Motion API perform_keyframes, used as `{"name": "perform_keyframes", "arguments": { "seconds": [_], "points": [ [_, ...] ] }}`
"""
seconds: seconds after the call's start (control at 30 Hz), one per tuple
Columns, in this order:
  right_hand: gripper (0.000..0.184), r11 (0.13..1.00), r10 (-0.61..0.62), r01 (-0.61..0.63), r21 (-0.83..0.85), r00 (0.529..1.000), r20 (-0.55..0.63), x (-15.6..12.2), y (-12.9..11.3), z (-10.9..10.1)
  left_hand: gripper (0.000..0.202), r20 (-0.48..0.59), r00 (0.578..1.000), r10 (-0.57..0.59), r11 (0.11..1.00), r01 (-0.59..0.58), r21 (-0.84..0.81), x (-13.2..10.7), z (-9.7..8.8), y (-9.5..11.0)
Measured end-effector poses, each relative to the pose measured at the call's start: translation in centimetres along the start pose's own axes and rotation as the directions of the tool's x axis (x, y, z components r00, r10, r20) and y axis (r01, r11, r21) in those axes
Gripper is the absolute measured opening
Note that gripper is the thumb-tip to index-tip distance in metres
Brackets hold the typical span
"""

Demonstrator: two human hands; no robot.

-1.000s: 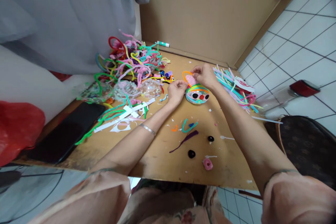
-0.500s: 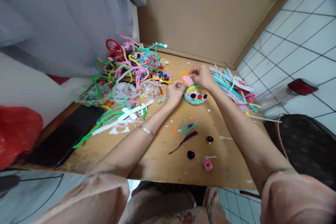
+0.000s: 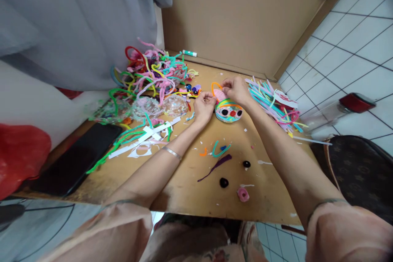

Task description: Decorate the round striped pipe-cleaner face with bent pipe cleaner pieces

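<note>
Progress: pipe-cleaner face (image 3: 229, 111) on counter (image 3: 184, 180) between both hands, looks partly built, with black eyes and red nose on and orange loop (image 3: 215, 86) at its top-left | right hand (image 3: 236, 89): fingers pinched on pink piece (image 3: 219, 95) at top rim | left hand (image 3: 204, 106): fingers curled shut alongside, contents unseen | spare black eyes (image 3: 224, 182) and pink coil (image 3: 242, 194) lie loose near front edge

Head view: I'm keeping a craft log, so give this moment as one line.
left hand: curled beside round multicoloured pipe-cleaner face, grip unclear | right hand: pinching pink fuzzy piece at its top | surface: wooden table
</note>
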State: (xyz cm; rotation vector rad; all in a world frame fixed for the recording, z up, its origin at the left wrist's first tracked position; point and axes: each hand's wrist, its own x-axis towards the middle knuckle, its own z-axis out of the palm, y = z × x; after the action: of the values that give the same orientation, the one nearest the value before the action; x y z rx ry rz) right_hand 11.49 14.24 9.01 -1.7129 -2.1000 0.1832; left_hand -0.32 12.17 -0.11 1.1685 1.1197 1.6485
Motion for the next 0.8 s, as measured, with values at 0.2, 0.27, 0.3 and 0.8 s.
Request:
{"name": "perform_keyframes", "arguments": {
  "seconds": [0.2,0.27,0.3,0.8],
  "points": [
    [0.029,1.000,0.022,-0.022,-0.018,1.000,-0.016,-0.3,-0.3,-0.2,0.009,0.055,0.998,-0.033,0.999,0.035,-0.023,-0.1,0.1,0.0],
    [0.028,0.999,0.033,-0.034,-0.021,0.999,-0.013,-0.4,-0.3,-0.2,0.009,0.075,0.996,-0.043,0.998,0.046,-0.038,-0.2,0.2,0.0],
    [0.027,0.999,0.037,-0.037,-0.020,0.999,-0.010,-0.4,-0.3,-0.3,0.010,0.081,0.996,-0.045,0.998,0.049,-0.044,-0.3,0.3,-0.1],
    [0.029,0.999,0.029,-0.029,-0.020,1.000,-0.007,-0.7,-0.2,-0.5,0.007,0.133,0.977,-0.167,0.973,0.185,-0.138,-0.7,0.2,1.1]
  ]
}}
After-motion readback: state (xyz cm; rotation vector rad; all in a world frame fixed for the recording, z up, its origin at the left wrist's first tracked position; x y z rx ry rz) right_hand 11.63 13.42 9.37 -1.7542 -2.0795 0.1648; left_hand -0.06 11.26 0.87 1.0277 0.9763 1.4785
